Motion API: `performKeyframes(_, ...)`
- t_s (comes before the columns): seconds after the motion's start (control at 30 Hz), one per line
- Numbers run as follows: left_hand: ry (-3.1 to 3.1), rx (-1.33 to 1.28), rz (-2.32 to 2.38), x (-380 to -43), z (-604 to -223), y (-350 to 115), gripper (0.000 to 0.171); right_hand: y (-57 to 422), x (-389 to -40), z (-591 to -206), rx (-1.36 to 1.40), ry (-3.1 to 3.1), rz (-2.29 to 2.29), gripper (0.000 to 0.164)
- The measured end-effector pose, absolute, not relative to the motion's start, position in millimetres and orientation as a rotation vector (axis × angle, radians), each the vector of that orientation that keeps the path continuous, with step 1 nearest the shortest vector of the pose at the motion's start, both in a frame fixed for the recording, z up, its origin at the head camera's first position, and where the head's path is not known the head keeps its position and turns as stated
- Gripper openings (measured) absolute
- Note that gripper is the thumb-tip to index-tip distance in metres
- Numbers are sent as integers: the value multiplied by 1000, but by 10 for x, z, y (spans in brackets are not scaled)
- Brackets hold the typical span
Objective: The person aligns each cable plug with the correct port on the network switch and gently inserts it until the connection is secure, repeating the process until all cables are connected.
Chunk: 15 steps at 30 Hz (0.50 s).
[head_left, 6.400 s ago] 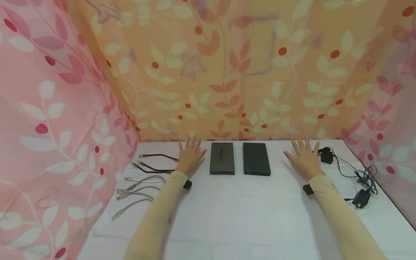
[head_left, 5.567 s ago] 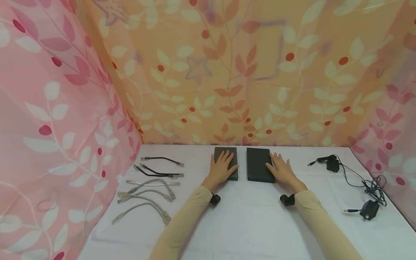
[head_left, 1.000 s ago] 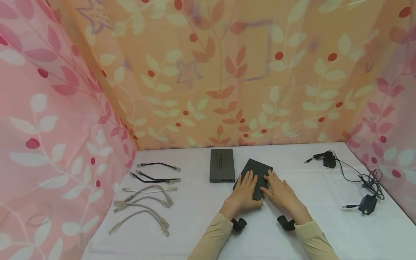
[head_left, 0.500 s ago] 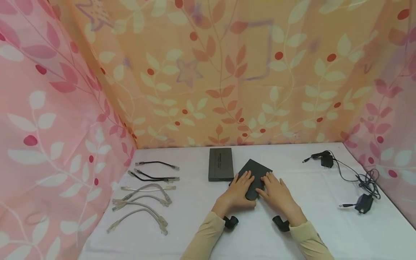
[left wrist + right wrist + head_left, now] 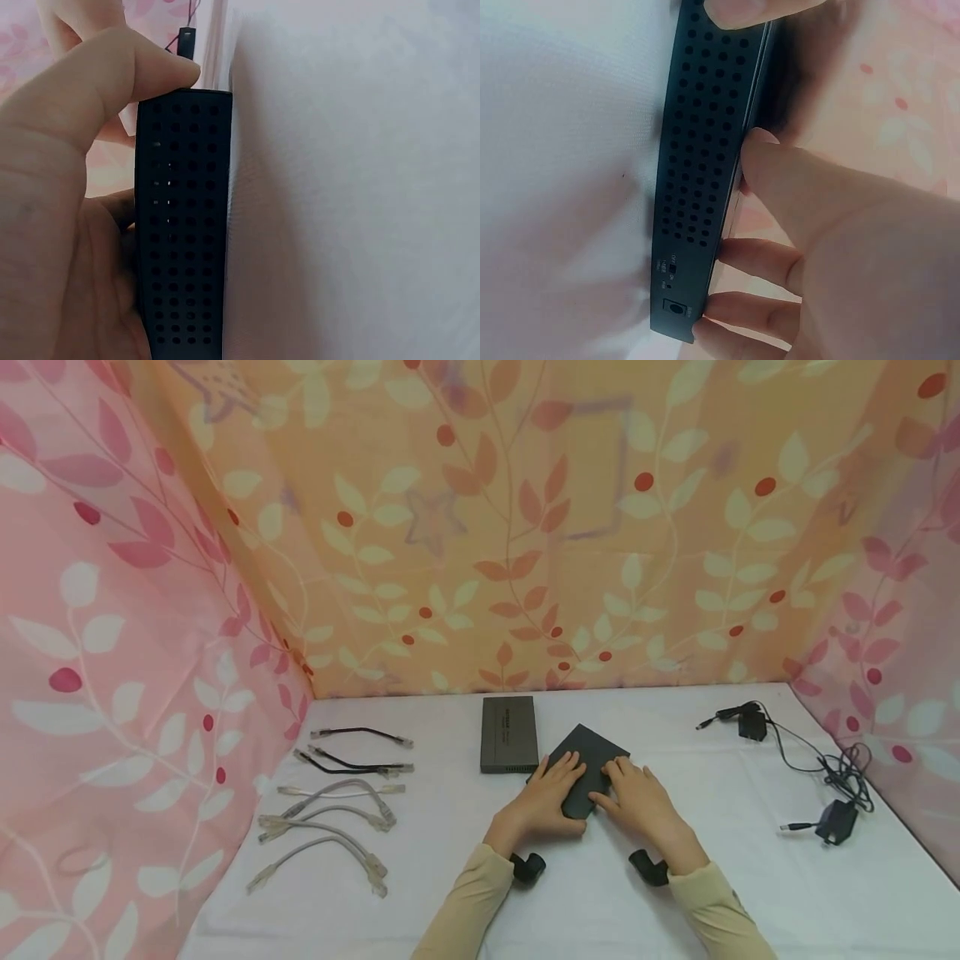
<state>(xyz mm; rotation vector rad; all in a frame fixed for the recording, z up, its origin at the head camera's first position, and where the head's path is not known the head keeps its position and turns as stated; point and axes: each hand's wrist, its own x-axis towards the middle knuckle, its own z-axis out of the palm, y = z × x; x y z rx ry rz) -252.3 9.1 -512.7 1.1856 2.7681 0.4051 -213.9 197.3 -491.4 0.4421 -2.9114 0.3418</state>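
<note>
A dark network switch (image 5: 590, 749) lies turned at an angle on the table, its vented side (image 5: 184, 217) facing the left wrist camera. Across its top rest the fingers of my left hand (image 5: 540, 802); the thumb (image 5: 161, 71) is at a corner. My right hand (image 5: 645, 806) touches the switch's right side, with the thumb (image 5: 769, 161) and fingertips along its upper edge. A power jack and a small slide switch show on that side in the right wrist view. The far left part of the box is hidden by my left hand.
A second, greyish network switch (image 5: 510, 735) lies flat just left of it. Several short black cables (image 5: 360, 767) and grey network cables (image 5: 330, 833) lie at the left. Two black power adapters (image 5: 836, 822) with tangled cords are at the right. Floral curtains (image 5: 420, 527) enclose the table.
About six seconds ago the hands were apart and the dark switch lay straight. Both hands then came onto it, and it was turned and drawn nearer. Over the last half second it barely moves.
</note>
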Motion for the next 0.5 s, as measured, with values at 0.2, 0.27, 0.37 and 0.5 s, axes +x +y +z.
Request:
performKeyframes(0.2,2780,1200,410,-2551,-5140,85,91,1980,-2136,-4873,458,-2902,326,49)
performKeyframes(0.27,2781,1205,409,-2556,-5150,82,92,1981,-2135,-4872,461,-2898,327,49)
performKeyframes(0.37,2779,1210,411,-2548,-5163,76,92,1980,-2131,-4892,461,-2897,344,49)
performKeyframes(0.5,2779,1212,417,-2538,-5152,68,93,1986,-2138,-4911,453,-2895,372,49)
